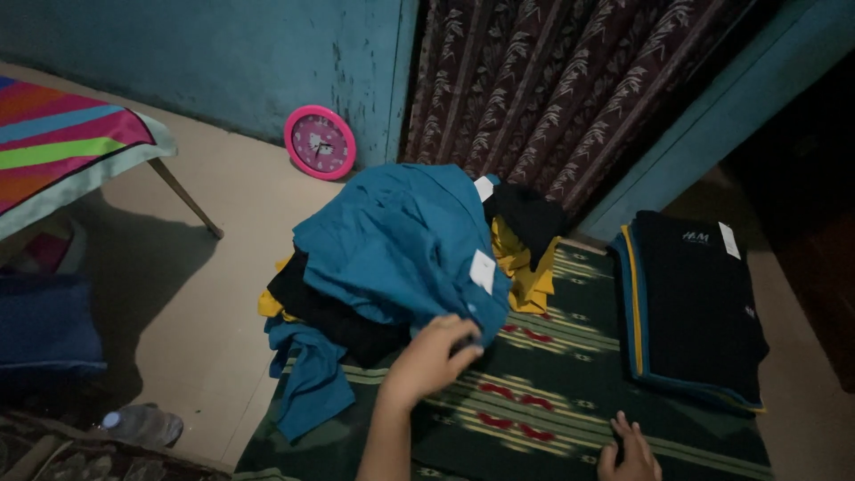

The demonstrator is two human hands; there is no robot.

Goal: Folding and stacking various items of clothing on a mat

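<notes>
Right hand cut off; left hand grips teal shirt.

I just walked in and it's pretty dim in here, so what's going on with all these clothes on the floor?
A person is on the floor by a green patterned mat. Their left hand grips the edge of a teal shirt on top of a loose heap of teal, black and yellow clothes. Their right hand rests open on the mat. To the right lies a neat folded stack, a black garment on top. A pink clock leans against the blue wall.
</notes>
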